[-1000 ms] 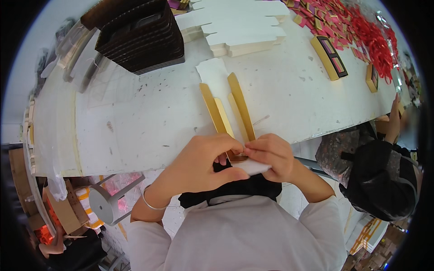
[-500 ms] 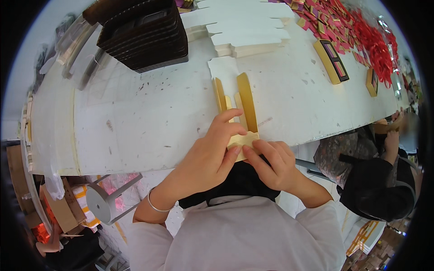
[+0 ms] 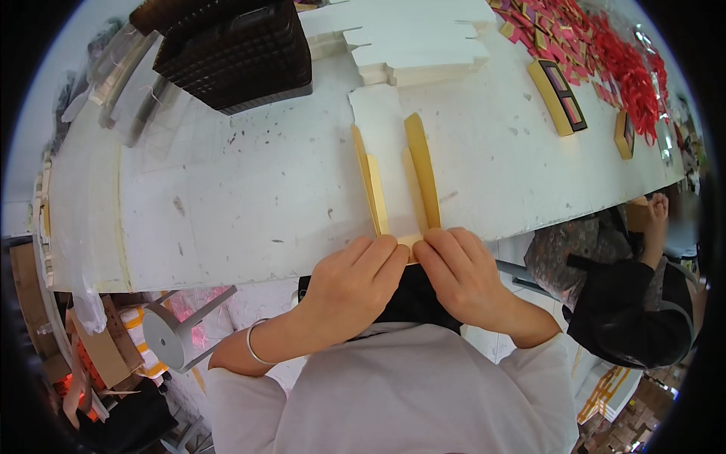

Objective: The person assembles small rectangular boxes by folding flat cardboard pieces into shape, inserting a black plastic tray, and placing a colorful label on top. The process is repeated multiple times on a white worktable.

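A flat white and gold cardboard box blank [image 3: 393, 170] lies on the white table [image 3: 249, 189], its two gold side flaps standing up. My left hand [image 3: 355, 284] and my right hand [image 3: 461, 268] sit side by side at the table's near edge. Both press their fingertips on the blank's near end, where a small gold flap is mostly hidden under the fingers. A thin bracelet circles my left wrist.
A stack of black trays [image 3: 234, 49] stands at the back left, with stacked white blanks [image 3: 416, 38] behind the piece. Gold boxes [image 3: 560, 94] and red ribbons [image 3: 628, 68] lie at the right. Another person [image 3: 628, 295] sits at my right. A grey stool [image 3: 174, 333] is below.
The blank has gone from my lap up onto the table and lies flat there. Both hands moved forward with it and now press its near end at the table edge.
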The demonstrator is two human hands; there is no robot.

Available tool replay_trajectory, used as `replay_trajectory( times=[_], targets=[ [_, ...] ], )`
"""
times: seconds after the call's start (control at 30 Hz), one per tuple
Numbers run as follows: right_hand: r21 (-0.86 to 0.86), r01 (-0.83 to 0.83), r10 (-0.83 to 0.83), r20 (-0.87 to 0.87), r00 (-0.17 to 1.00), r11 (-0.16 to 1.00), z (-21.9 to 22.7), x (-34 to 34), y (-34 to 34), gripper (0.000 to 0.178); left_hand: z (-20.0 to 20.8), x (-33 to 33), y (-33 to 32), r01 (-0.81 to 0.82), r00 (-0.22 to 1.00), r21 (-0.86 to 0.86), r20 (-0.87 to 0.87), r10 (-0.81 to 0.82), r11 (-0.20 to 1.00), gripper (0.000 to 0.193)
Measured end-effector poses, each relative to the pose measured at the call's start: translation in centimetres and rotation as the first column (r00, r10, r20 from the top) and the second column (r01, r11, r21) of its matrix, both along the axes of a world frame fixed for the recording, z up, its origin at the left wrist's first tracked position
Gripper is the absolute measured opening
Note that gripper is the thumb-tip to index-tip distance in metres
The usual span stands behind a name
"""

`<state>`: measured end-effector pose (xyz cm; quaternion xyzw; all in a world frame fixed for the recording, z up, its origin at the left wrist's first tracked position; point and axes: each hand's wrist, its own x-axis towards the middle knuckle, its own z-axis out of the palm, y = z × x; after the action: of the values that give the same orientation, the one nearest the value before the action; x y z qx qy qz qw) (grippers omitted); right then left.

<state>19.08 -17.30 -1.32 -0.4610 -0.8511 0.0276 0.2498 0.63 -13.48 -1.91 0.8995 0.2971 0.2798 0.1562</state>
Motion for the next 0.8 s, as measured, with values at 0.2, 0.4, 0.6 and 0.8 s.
replay_trajectory(
  times=[0.2,0.4,0.6,0.8],
  targets=[
    [-0.496,-0.071,0.117,0.063,0.991,0.866,2.3,1.0,2.4,0.026,0.5,0.0,0.6,0.067,0.988,-0.094,-0.134,-0.08,0.993,0.018],
    [-0.257,-0.122,0.117,-0.036,0.992,0.959,2.3,2.6,3.4,0.022,2.7,-1.4,2.6,0.151,0.946,-0.241,-0.247,-0.211,0.959,0.01],
    [-0.092,-0.098,0.109,0.125,0.986,0.991,1.2,4.9,5.1,0.022,4.9,-2.2,3.4,0.071,0.939,0.041,-0.341,-0.053,0.997,0.035],
    [-0.284,-0.256,0.185,-0.254,0.949,0.924,2.5,1.3,2.6,0.029,1.6,-1.8,2.2,0.086,0.967,0.239,-0.253,-0.023,0.967,0.017]
  ],
)
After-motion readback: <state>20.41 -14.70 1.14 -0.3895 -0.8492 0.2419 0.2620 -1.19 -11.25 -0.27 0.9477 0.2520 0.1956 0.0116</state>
